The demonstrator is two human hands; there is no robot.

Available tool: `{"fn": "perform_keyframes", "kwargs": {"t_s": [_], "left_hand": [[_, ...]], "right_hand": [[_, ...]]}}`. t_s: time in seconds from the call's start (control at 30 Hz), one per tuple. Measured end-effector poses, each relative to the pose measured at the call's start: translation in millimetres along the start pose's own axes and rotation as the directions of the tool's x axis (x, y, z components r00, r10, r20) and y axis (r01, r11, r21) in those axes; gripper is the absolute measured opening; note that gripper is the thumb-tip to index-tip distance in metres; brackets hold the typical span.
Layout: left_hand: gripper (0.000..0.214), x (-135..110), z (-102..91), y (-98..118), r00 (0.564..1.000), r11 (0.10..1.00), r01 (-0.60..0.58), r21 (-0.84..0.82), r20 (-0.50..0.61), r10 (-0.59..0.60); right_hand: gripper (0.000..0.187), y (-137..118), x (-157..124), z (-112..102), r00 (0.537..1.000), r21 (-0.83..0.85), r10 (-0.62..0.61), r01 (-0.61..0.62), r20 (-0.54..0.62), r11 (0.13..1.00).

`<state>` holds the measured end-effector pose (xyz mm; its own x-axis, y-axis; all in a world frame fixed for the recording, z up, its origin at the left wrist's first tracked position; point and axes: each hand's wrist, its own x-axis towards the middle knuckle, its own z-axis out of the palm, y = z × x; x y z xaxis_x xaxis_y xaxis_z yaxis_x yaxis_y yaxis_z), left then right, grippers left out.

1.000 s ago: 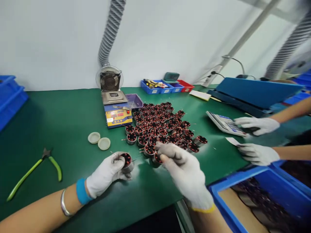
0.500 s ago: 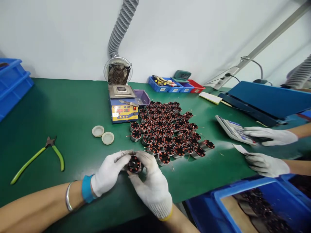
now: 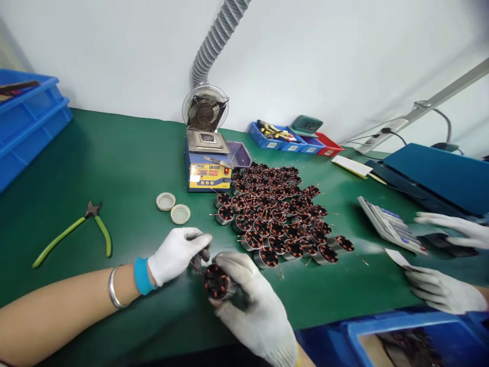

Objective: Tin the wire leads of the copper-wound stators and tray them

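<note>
My right hand [image 3: 254, 311], in a white knit glove, grips a motor stator [image 3: 217, 281] with black slots and copper windings in a silvery ring. Its wound face is turned up and towards me. My left hand [image 3: 181, 255], gloved and wearing a blue wrist strap, is just left of the stator, thumb and fingers pinched together. Whatever lies between those fingertips is too small to make out. Close by on the right stand several rows of similar stators [image 3: 267, 257], short copper wire ends sticking out of them.
Green-handled cutters [image 3: 91, 211] lie at left, near two small round dishes [image 3: 180, 214]. Behind stands a solder pot [image 3: 208, 173] under a grey duct [image 3: 217, 41]. At right, a co-worker's gloved hands [image 3: 445, 288] are beside a calculator [image 3: 391, 224]. A blue bin [image 3: 355, 331] sits below the table edge.
My left hand has come away from the stator, which both hands held before. My right hand has brought the stator lower and tilted it. The view has turned slightly left.
</note>
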<state>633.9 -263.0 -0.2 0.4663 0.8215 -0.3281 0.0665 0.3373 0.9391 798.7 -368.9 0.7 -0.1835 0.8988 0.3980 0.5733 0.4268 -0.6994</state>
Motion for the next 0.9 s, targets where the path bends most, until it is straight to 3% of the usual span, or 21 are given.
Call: {"fn": "perform_keyframes", "kwargs": {"t_s": [0.1, 0.17, 0.23, 0.3, 0.37, 0.4, 0.47, 0.57, 0.7, 0.77, 0.83, 0.9], "left_hand": [[0.048, -1, -0.6, -9, 0.997, 0.997, 0.064, -0.047, -0.035, -0.065], [0.047, -10, 1.7, -17, 0.997, 0.997, 0.077, 0.027, 0.026, -0.078], [0.038, -21, 5.8, -24, 0.982, 0.967, -0.074, 0.245, 0.188, 0.027], [0.028, -29, 10.1, -30, 0.904, 0.797, -0.380, 0.470, 0.371, 0.212], [0.023, -31, 12.9, -35, 0.797, 0.547, -0.599, 0.585, 0.504, 0.333], [0.022, -30, 13.5, -37, 0.773, 0.485, -0.634, 0.602, 0.523, 0.360], [0.024, -27, 13.2, -39, 0.768, 0.452, -0.640, 0.621, 0.515, 0.380], [0.027, -22, 11.7, -38, 0.774, 0.431, -0.633, 0.643, 0.524, 0.355], [0.028, -22, 11.5, -36, 0.772, 0.404, -0.635, 0.658, 0.534, 0.343], [0.029, -23, 11.9, -37, 0.772, 0.401, -0.635, 0.660, 0.528, 0.353], [0.030, -23, 12.2, -39, 0.777, 0.404, -0.629, 0.665, 0.524, 0.348], [0.031, -22, 12.2, -40, 0.787, 0.413, -0.617, 0.670, 0.517, 0.337]], "right_hand": [[0.054, 5, 14, -6, 0.976, 0.086, 0.210, -0.205, -0.051, 0.975], [0.057, 10, 36, -8, 0.928, 0.221, 0.365, -0.341, -0.078, 0.914], [0.058, 17, 65, -5, 0.894, 0.322, 0.445, -0.408, -0.046, 0.854], [0.057, 23, 95, 3, 0.881, 0.319, 0.473, -0.456, 0.028, 0.830], [0.056, 27, 118, 13, 0.875, 0.200, 0.474, -0.484, 0.096, 0.852], [0.056, 28, 126, 18, 0.873, 0.109, 0.474, -0.486, 0.119, 0.867], [0.054, 26, 137, 24, 0.864, -0.093, 0.481, -0.472, 0.150, 0.877], [0.052, 19, 144, 27, 0.822, -0.328, 0.544, -0.473, 0.169, 0.818], [0.052, 13, 147, 26, 0.769, -0.430, 0.618, -0.507, 0.167, 0.747], [0.053, 16, 147, 25, 0.800, -0.337, 0.579, -0.507, 0.157, 0.793], [0.052, 19, 146, 22, 0.879, -0.264, 0.469, -0.434, 0.087, 0.861], [0.051, 19, 145, 18, 0.949, -0.374, 0.313, -0.279, 0.031, 0.884]]}}
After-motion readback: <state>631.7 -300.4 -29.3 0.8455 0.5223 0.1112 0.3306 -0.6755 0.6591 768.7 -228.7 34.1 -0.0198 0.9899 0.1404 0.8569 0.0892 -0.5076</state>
